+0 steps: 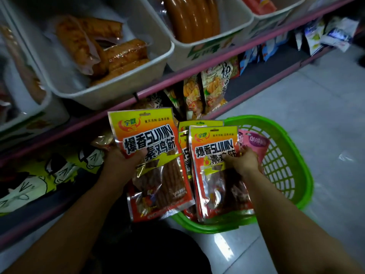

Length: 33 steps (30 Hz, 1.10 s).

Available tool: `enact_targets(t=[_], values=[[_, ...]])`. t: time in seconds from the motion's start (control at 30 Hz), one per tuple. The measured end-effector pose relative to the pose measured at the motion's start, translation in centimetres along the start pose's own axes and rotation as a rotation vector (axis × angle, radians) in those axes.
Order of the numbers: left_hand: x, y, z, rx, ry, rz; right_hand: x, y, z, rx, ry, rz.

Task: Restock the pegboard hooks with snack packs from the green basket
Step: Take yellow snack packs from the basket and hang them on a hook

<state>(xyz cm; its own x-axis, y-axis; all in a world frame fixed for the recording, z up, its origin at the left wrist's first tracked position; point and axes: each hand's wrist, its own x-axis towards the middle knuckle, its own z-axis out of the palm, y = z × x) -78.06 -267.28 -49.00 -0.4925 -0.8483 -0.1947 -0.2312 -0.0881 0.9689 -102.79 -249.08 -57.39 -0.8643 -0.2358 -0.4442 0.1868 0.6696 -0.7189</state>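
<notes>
While sorting stock above green basket [284, 165]: left hand [118, 161] pinching one orange snack pack [154, 161], lifted shelfward for hanging; right hand [245, 161] gripping fanned packs [215, 171] over basket, hang-holes up.

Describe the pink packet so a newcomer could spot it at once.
Find the green basket on the grey floor beside the shelves. Inside it, just behind the right hand and its orange snack packs, stands the pink packet. It is the only pink one; every neighbour is orange and yellow with bold black lettering.
</notes>
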Motion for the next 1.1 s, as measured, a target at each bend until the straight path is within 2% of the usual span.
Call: enact_targets(t=[0.13, 0.2, 0.27, 0.33, 0.47, 0.57, 0.7, 0.9, 1.0, 1.1], values=[[-0.4, 1.5, 0.3, 0.014, -0.018, 0.066, -1.4, -1.9, 0.1, 0.166, -0.088, -0.013], [-0.7, 3.0, 0.5, 0.004, -0.045, 0.14, -3.0, -3.1, -0.6, 0.274, -0.125, -0.076], [-1.2, 5.0, 0.5, 0.027, -0.056, 0.229, -4.9, -4.8, -1.8, 0.417, -0.25, -0.148], [-1.7, 7.1, 0.1, 0.042, -0.055, 0.312, -6.7, -6.7, -3.4, 0.434, -0.329, -0.259], [-2.9, 12.2, -1.6, 0.042, -0.054, 0.456, -9.2, -11.3, -6.9, 0.51, -0.256, -0.411], [-3.5, 16.4, -4.2, 0.032, 0.056, 0.553, -10.6, -15.6, -8.9, 0.519, -0.194, -0.525], [-3.2, 22.0, -9.4, -0.096, 0.243, 0.629, -13.1, -21.9, -10.1, 0.463, -0.227, -0.655], [-3.1, 28.9, -17.4, -0.101, 0.551, 0.71, -19.0, -31.9, -7.8, 0.501, -0.414, -0.905], [-3.5, 31.7, -19.3, -0.074, 0.517, 0.792, -22.9, -36.8, -5.2, 0.497, -0.525, -1.063], [-4.3, 33.8, -21.0, -0.131, 0.431, 0.794, -26.3, -40.8, -2.2, 0.489, -0.543, -1.192]])
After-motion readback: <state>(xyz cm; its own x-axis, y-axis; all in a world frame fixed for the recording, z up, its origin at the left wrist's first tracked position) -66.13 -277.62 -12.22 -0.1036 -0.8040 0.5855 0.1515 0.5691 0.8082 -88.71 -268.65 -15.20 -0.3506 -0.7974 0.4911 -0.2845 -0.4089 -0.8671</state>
